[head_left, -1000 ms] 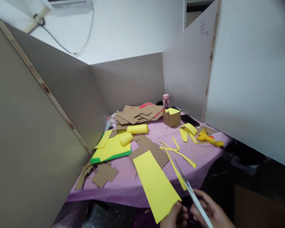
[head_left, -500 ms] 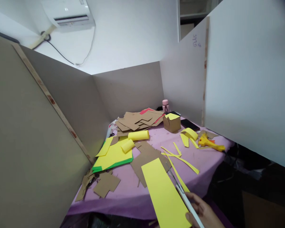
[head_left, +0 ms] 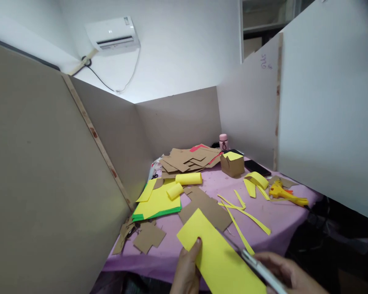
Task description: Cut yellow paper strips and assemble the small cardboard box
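My left hand grips a long yellow sheet, with the thumb pressed on its face near the far left edge. The sheet is tilted above the near part of the table. My right hand is closed around a pair of scissors with pale handles. Their blades point away from me and lie along the sheet's right edge. Part of the right hand and the sheet's near end run out of view. Thin yellow strips lie on the table just beyond the blades.
A purple cloth covers the table. On it lie yellow and green sheets, yellow rolls, cardboard pieces, a cardboard box, a yellow glue gun, a phone and a pink bottle. Partition panels stand around it.
My left hand has come into view and taken hold of the sheet's left side. The right hand and scissors have shifted right. The whole view has swung slightly left and up.
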A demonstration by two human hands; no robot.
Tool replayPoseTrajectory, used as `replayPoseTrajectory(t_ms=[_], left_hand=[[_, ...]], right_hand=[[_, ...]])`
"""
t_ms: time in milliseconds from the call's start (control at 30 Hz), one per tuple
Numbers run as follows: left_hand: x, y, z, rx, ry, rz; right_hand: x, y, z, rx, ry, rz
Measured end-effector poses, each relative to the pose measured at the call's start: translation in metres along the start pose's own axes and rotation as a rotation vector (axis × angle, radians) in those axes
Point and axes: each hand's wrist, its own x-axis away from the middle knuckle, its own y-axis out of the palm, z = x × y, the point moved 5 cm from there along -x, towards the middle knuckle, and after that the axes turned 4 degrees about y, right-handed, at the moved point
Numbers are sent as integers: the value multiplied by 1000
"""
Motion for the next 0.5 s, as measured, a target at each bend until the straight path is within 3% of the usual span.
replayPoseTrajectory(t_ms=[67, 133, 267, 400, 500], left_hand=[[-1, 0, 6, 30, 33, 37], [0, 1, 10, 66, 54, 54], [1, 5, 12, 140, 78, 71], [-4, 5, 7, 177, 86, 86], [-7, 6, 0, 177, 87, 86]], right_hand=[[-20, -31, -21, 287, -88, 111], [-44, -61, -42, 732, -192, 243], [-86, -103, -62, 892, -228, 355], [-91, -101, -72, 870, -280, 361], [-81, -73, -76, 731, -294, 319]])
